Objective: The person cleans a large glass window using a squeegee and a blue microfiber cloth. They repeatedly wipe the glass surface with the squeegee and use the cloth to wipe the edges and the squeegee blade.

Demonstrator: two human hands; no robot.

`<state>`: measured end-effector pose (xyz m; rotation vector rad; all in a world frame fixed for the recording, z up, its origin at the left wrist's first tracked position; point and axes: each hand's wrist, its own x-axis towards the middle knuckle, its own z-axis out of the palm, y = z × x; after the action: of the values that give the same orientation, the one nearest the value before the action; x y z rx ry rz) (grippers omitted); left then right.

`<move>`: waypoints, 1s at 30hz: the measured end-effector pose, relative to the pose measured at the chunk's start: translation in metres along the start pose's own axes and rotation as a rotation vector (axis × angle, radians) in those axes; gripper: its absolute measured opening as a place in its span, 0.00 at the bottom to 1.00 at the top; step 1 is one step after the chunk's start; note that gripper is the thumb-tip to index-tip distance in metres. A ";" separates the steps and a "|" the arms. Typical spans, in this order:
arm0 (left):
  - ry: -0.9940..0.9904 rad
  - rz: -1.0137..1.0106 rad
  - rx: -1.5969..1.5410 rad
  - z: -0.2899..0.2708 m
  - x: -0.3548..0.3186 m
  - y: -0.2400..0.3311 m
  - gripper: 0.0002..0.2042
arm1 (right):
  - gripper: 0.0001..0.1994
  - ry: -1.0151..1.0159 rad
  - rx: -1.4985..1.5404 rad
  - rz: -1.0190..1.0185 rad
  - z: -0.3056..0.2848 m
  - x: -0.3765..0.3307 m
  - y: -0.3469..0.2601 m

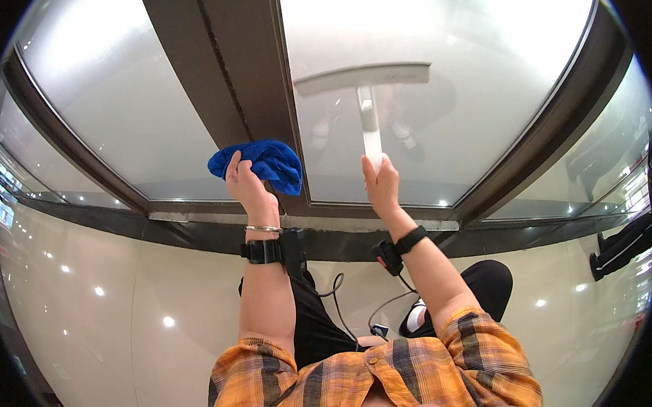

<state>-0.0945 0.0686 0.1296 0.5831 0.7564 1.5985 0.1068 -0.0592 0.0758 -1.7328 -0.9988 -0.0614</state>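
Squeegee handle gripped in right hand fingers (blade on glass); left hand clutches blue cloth.

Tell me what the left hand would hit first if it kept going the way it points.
Probably the dark window frame: the left hand, gripping the blue cloth, points up along it. Depth is unclear, so the cloth may already touch.

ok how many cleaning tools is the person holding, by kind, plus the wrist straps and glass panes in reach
Blue cloth, in the left hand: 1
White squeegee, in the right hand: 1
Black wrist straps: 2
Frosted glass panes nearest the hands: 2
Total: 6
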 end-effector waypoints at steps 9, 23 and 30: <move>0.008 0.015 0.077 -0.006 0.003 -0.001 0.19 | 0.24 -0.252 -0.448 0.272 -0.023 -0.115 0.109; 0.071 -0.023 0.066 0.002 0.004 0.002 0.20 | 0.18 -0.040 -0.189 -0.096 0.006 -0.031 0.078; 0.071 -0.094 0.150 0.004 -0.004 0.013 0.20 | 0.22 -0.235 -0.563 0.321 -0.021 -0.137 0.173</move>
<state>-0.0993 0.0639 0.1418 0.5919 0.9494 1.4910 0.1384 -0.1670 -0.1154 -2.4459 -0.9085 0.0775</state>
